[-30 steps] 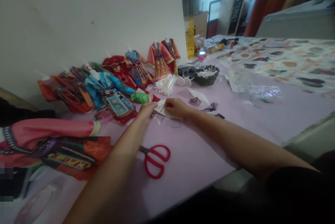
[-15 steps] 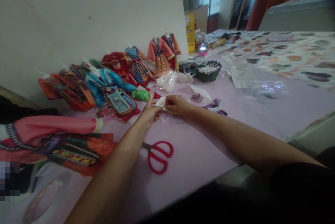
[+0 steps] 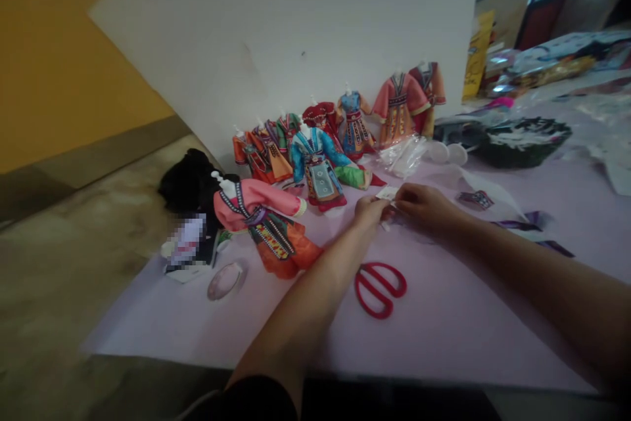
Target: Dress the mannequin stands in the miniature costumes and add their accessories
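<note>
At right of the frame's centre, holds a small white card (image 3: 387,193) low over the purple table (image 3: 444,342). Grips with the left hand (image 3: 369,211) the left lower side of the card, thumb on the top. Closes the right hand (image 3: 417,206), fingers bent and narrow, at the right edge of the same card. Cannot tell exactly the place of the fingertips, too small and partly hidden.

Has red-handled scissors (image 3: 379,289) below the hands, beside the left forearm, showing only the handles. Has a green cloth piece (image 3: 351,176) near the left hand, on its upper left side.

Toward the left part of the frame, shows a headless figure in pink top and orange skirt (image 3: 279,240), leaning, and below it a clear ring (image 3: 224,282). Nearer to the centre, shows a figure in blue robe (image 3: 320,178), and behind, along the white wall (image 3: 320,14), a row of dressed figures (image 3: 355,122).

Toward the right, can see clear plastic packets (image 3: 401,155), a patterned patch (image 3: 476,199), purple ribbons (image 3: 522,221) and, farther up, a dark basket (image 3: 522,148) filled with white pieces.
</note>
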### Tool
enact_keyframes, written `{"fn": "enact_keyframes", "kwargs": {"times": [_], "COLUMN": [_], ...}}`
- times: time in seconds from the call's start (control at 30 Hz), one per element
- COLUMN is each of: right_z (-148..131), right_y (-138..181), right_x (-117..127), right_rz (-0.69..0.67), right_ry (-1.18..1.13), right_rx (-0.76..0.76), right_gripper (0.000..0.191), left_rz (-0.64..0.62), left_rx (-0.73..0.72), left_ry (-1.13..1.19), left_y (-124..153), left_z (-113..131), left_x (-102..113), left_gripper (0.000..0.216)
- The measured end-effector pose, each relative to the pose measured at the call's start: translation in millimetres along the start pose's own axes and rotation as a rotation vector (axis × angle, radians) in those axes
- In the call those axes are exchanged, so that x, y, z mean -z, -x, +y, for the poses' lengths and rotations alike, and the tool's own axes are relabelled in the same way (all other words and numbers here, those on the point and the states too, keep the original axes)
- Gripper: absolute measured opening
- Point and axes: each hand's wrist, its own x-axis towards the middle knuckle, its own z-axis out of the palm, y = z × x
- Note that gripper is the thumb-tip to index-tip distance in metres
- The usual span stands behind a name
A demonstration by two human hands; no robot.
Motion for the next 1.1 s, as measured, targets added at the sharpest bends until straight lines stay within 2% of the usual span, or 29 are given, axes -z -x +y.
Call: {"fn": "enact_keyframes", "kwargs": {"times": [0.2,0.33,0.83,1.1], "right_z": [2.2,1.0,-2.7,-2.9], "right_y": [-1.0,-2.5,-5.7,-7.1], "right_x": [-1.4,-0.5,4.5,4.4], "right_rz": [-0.005,0.018,0.028,0.019], "right_ry": [0.019,0.029,0.116,0.124], "right_rx": [0.018,0.083,0.1,0.098], "right_gripper": [0.012,0.014,0.008,0.012], "left_rz": [-0.017,-0.004,-0.02,-0.023], "left_rx": [0.015,0.006,-0.022,-0.03], "left_ry": [0.026,0.033,-0.011,-0.022], "left_y": [1.1,-0.9,-5.4,-7.5], "left_z": [-0.4,0.2,0.7,1.0], "left_x": [0.0,-0.3,1.8,1.1], "left_gripper": [0.012,0.006,0.017,0.019]}}
